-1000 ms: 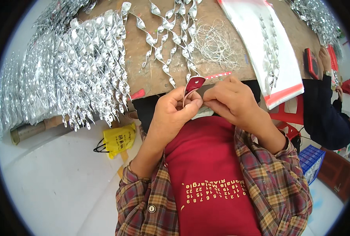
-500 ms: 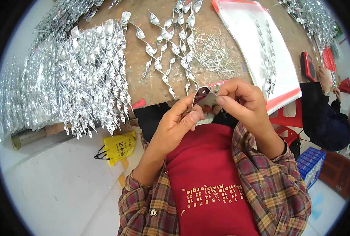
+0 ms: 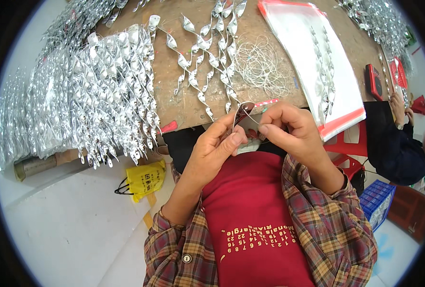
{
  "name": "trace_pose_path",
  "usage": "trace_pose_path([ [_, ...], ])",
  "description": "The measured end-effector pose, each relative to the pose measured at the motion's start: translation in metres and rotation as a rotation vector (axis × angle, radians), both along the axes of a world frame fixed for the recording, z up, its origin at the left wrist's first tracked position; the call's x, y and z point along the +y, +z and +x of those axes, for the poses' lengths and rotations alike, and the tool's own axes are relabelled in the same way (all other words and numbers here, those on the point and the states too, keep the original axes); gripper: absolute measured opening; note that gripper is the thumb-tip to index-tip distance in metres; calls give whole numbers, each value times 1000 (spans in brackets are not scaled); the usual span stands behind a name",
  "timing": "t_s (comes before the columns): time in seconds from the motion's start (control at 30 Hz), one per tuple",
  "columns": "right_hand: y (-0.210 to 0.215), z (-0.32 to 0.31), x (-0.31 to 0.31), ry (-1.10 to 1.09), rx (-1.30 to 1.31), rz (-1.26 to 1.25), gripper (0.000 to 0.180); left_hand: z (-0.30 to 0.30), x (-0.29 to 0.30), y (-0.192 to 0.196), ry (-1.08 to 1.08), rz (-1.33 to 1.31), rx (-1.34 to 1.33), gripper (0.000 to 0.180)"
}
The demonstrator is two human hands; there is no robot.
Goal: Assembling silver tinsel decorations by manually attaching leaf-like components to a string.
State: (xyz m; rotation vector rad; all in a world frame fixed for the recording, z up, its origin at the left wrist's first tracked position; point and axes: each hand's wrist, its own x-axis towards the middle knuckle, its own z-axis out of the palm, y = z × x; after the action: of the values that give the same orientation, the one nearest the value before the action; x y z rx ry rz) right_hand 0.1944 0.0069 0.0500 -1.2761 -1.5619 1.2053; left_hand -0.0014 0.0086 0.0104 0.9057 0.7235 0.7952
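My left hand (image 3: 218, 146) is closed on the end of a shiny twisted strip (image 3: 242, 111), pinched between thumb and fingers above my lap. Beside it, my right hand (image 3: 289, 125) pinches a thin white string (image 3: 253, 119) that runs to the strip's end. How the string meets the strip is too small to make out. Just beyond my hands, several silver twisted strips (image 3: 203, 43) lie on the brown table (image 3: 174, 103). Right of them rests a loose tangle of white string (image 3: 261, 64).
Silver spirals (image 3: 112, 81) are heaped at the left, overhanging the table edge. Clear plastic bags with red edges (image 3: 294, 38) lie at the right, two spirals on top. A red-and-black device (image 3: 374, 82) is farther right, near another person's hands (image 3: 399, 107). A yellow bag (image 3: 146, 180) is at lower left.
My right hand has shifted slightly down and left, drawing closer to the strip, and the string now slants downward from its end. My left hand stays nearly still.
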Motion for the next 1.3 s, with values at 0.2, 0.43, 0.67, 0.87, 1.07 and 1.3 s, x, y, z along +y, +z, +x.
trace_pose_path([
  [0.2, -1, 0, 0, -11, 6, -71, 4, -1, -1, -2, 3, 6, 6, 45],
  [0.43, -3, 1, 0, -37, 18, -102, 4, -2, -2, -2, 18, 5, 1, 46],
  [0.67, -1, 1, -1, -40, 50, -126, 5, -4, -2, -5, 21, 32, -12, 45],
  [0.87, 0, 1, 1, -31, 51, -156, 5, -1, -3, -3, 24, 72, 39, 43],
  [1.07, -4, -1, 7, -62, 185, -153, 6, -4, -2, -6, -2, 237, 199, 38],
  [1.3, -5, 1, 8, 104, 40, 147, 6, -4, 5, 12, 48, 133, -71, 25],
])
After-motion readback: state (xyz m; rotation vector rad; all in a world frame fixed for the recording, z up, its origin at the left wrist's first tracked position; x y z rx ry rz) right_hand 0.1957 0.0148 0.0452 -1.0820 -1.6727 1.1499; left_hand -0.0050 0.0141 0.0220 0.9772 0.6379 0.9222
